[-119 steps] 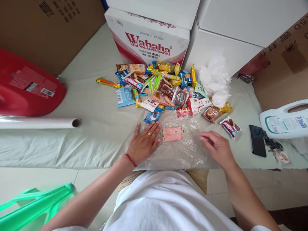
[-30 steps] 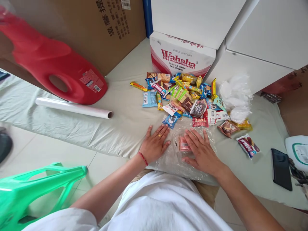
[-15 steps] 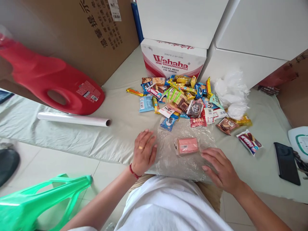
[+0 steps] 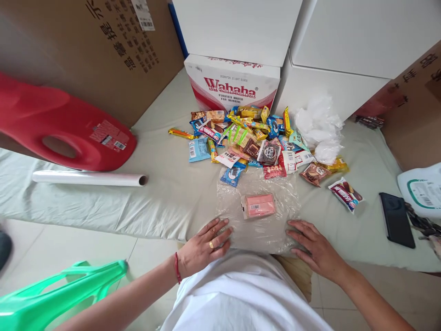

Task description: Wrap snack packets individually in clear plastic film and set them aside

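Note:
A sheet of clear plastic film [image 4: 237,230] lies spread on the pale cloth in front of me. Near its middle rests a pink wrapped snack pack [image 4: 259,205] with a barcode label. My left hand [image 4: 206,243], with a ring and a red wrist cord, lies flat at the film's near left edge, fingers stretched. At the right edge of the film my right hand [image 4: 313,248] rests with its fingers spread. Neither hand touches the pink pack. Just beyond the film is a heap of wrapped snacks [image 4: 248,138].
A white cardboard roll [image 4: 89,178] and a red jug [image 4: 76,128] lie at left. White plastic bags [image 4: 320,124] sit beside the heap. A phone [image 4: 397,220] lies at right. A Wahaha box [image 4: 234,87] stands behind, a green stool [image 4: 65,294] on the floor.
My left hand has come nearer to me, from beside the film down to its near left corner. My right hand has shifted slightly beside the film's right edge. The camera view has turned right.

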`<state>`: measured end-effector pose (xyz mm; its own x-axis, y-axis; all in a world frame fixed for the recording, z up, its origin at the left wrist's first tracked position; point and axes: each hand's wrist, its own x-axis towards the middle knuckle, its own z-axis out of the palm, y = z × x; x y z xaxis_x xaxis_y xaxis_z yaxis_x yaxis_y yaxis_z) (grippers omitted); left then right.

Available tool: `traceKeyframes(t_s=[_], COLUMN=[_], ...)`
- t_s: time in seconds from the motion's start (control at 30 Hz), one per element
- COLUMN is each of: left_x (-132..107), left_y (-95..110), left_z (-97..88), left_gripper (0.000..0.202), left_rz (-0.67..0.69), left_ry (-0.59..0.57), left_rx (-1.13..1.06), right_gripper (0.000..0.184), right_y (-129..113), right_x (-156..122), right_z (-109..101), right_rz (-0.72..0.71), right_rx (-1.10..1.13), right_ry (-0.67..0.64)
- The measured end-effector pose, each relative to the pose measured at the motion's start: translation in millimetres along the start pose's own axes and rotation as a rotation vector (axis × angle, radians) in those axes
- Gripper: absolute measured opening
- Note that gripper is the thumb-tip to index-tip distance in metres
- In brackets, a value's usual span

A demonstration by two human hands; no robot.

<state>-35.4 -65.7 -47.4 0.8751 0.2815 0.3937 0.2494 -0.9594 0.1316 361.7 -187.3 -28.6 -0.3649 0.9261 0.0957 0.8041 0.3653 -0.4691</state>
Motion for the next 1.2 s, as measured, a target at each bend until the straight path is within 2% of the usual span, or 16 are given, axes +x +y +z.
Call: traceKeyframes(t_s=[0.1,0.2,0.33,0.43,0.47,0.5,0.57,0.6,0.63,0.73,0.8,0.87,0.97,1.03,1.1,1.2], left_x=[4,9,21,31,33,34,35,35,35,36,40,45,52,54,56,57], left_y=[2,2,-7,-16,-18,-19,-20,-19,-19,-19,-24,-30,-41,-46,-49,-50], left_z=[-3.3,-10.9,-22.0,-26.5,-27.1,-27.2,-26.3,-25.5,-24.6,-22.0,-20.5,-18.6,-13.7,-8.1,-1.3,5.7], left_gripper=[0.015,0.019,0.023,0.028,0.031,0.032,0.035,0.035,0.036,0.04,0.041,0.042,0.038,0.029,0.02,0.022], left_rz=[-0.074,-0.192,-0.49,-0.731,-0.784,-0.818,-0.849,-0.86,-0.872,-0.922,-0.974,-1.025,-1.11,-1.139,-1.13,-1.101], left_ry=[0.045,0.075,0.132,0.129,0.125,0.126,0.138,0.148,0.159,0.19,0.218,0.232,0.215,0.216,0.246,0.326], left_rx=[-0.124,-0.333,-0.539,-0.605,-0.628,-0.653,-0.7,-0.719,-0.735,-0.792,-0.851,-0.89,-0.735,-0.507,-0.311,-0.171], right_gripper=[0.034,0.031,0.027,0.028,0.029,0.038,0.068,0.076,0.073,0.036,0.024,0.023,0.024,0.022,0.024,0.028], right_y=[4,10,12,4,-2,-8,-19,-24,-27,-24,-15,-2,18,25,25,14], right_x=[5,20,56,80,83,84,79,75,70,64,70,84,106,119,131,155], right_z=[-4,-20,-60,-81,-82,-80,-67,-58,-49,-33,-36,-45,-52,-50,-47,-46], right_rz=[-0.046,-0.028,0.078,0.078,0.057,0.03,-0.035,-0.06,-0.072,-0.013,0.077,0.187,0.388,0.485,0.489,0.354], right_rx=[0.082,0.165,0.221,0.176,0.141,0.096,-0.013,-0.069,-0.118,-0.148,-0.044,0.108,0.243,0.155,-0.045,-0.265], right_ry=[0.07,0.032,-0.06,-0.098,-0.099,-0.095,-0.075,-0.055,-0.026,0.084,0.11,0.088,-0.009,-0.092,-0.118,-0.028])
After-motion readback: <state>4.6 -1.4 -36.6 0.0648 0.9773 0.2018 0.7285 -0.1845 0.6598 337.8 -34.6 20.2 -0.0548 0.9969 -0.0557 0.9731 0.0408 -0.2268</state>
